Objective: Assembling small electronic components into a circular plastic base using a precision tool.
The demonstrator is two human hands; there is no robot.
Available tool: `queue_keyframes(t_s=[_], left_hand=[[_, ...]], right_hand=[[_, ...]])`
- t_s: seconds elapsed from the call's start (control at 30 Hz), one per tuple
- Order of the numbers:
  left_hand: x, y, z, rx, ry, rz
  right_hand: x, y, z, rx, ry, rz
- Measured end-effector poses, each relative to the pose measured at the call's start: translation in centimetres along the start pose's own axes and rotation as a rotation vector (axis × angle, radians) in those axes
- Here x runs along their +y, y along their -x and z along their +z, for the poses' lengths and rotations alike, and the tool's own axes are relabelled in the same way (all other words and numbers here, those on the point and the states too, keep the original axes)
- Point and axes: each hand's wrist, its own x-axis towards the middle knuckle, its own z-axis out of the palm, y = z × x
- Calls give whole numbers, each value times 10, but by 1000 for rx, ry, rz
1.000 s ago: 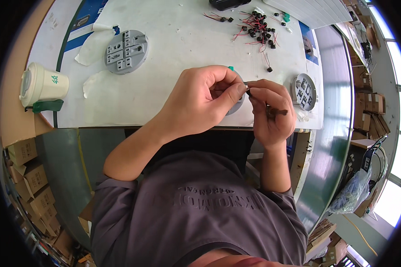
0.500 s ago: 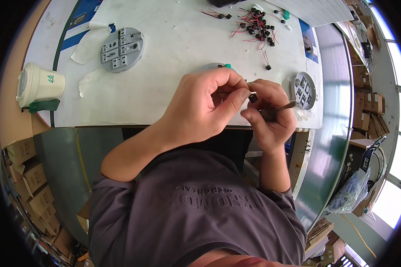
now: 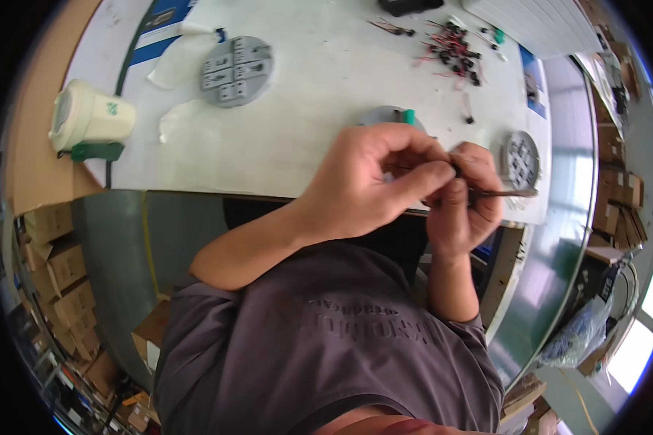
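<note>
My left hand and right hand meet fingertip to fingertip over the table's near edge, pinched together on a small dark part. The right also grips a thin tool pointing right. White tabletop lies open to my left.

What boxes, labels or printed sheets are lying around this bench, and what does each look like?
Paper cup: far left of the white table, cream with a small green mark.
Blue and white printed sheet: top left of the table, flat.
Small blue printed card: right side of the table.
Brown cardboard boxes: stacked on the floor at left.
More cardboard boxes: right side, stacked.
</note>
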Motion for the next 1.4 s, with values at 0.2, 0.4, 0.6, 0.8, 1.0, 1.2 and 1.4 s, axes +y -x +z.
queue_keyframes(t_s=[0.2, 0.4, 0.6, 0.8, 1.0, 1.2, 1.4], left_hand=[[1, 2, -8, 36, 121, -71], [34, -8, -32, -124, -274, -400], [26, -10, -49, -16, -661, -180], [-2, -11, -31, 105, -838, 352], [6, -1, -34, -65, -764, 64], [-26, -1, -37, 5, -1142, 295], [-39, -4, -36, 113, -1200, 408]], right_hand=[[-5, -2, 4, 28, -120, 206], [-28, -23, -19, -331, 673, -181], [-35, -39, -39, -312, 687, 186], [-24, -34, -36, -308, 517, 232], [-18, -33, -31, -295, 507, 127], [-25, -32, -25, -393, 791, 300], [-20, -35, -23, -431, 868, 292]])
